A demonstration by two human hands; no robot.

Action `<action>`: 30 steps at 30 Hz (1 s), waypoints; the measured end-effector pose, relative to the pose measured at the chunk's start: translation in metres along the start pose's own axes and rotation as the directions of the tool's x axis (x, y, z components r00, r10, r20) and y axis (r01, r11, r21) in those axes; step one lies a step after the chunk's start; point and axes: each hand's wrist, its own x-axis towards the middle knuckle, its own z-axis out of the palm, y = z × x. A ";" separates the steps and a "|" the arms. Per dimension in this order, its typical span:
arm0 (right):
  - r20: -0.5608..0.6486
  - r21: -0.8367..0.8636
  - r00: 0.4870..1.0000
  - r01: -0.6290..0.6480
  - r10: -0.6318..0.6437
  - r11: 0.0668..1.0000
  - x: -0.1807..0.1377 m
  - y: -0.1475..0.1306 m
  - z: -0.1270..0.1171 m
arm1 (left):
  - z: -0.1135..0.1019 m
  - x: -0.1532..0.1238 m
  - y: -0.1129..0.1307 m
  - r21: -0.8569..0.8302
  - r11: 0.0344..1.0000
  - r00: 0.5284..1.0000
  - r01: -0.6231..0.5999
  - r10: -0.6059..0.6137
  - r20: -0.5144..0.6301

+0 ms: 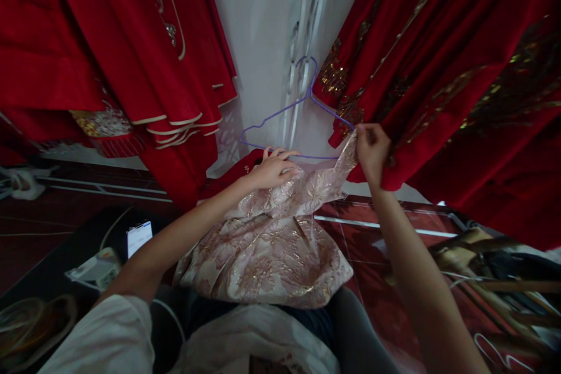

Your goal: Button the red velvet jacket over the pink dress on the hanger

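A pale pink dress (267, 257) with a shiny gold flower pattern lies gathered across my lap. Its upper part reaches up to a thin purple hanger (276, 112), which is upright with its hook at the top. My right hand (372, 149) is closed, pinching the dress's shoulder strap at the right end of the hanger. My left hand (275, 170) rests on the dress top beside the hanger's lower bar, fingers stretched out and apart. Whether its thumb grips any fabric underneath is hidden.
Red garments (175, 70) hang at left, and red garments with gold sequins (438, 87) hang at right. Between them stands a white cabinet (254, 29). A lit phone (139, 238) and a small white box (103, 269) lie on a dark surface at left. Clutter fills the lower right.
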 end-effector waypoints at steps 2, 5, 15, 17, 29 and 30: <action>0.099 -0.007 0.995 0.005 -0.004 1.000 0.006 -0.010 0.005 | 0.003 0.004 0.002 -0.051 0.998 0.999 0.027 -0.028 -0.015; 0.155 0.015 0.988 0.004 -0.006 1.000 0.010 -0.014 0.009 | -0.003 0.007 -0.005 -0.157 0.987 0.998 0.024 -0.032 -0.052; 0.128 -0.008 0.992 0.022 -0.020 1.000 0.021 -0.014 -0.005 | -0.003 -0.053 -0.102 -0.479 0.836 0.681 0.268 -0.516 -0.519; 0.132 -0.001 0.991 0.021 -0.020 1.000 0.023 -0.012 -0.004 | 0.004 -0.066 -0.117 -0.511 0.803 0.638 0.307 -0.572 -0.515; 0.119 -0.013 0.991 0.057 -0.055 0.998 0.027 -0.010 -0.006 | 0.000 -0.066 -0.133 -0.552 0.777 0.643 0.304 -0.595 -0.482; 0.121 -0.010 0.991 0.055 -0.053 0.998 0.027 -0.009 -0.006 | 0.001 -0.066 -0.135 -0.564 0.769 0.645 0.301 -0.600 -0.473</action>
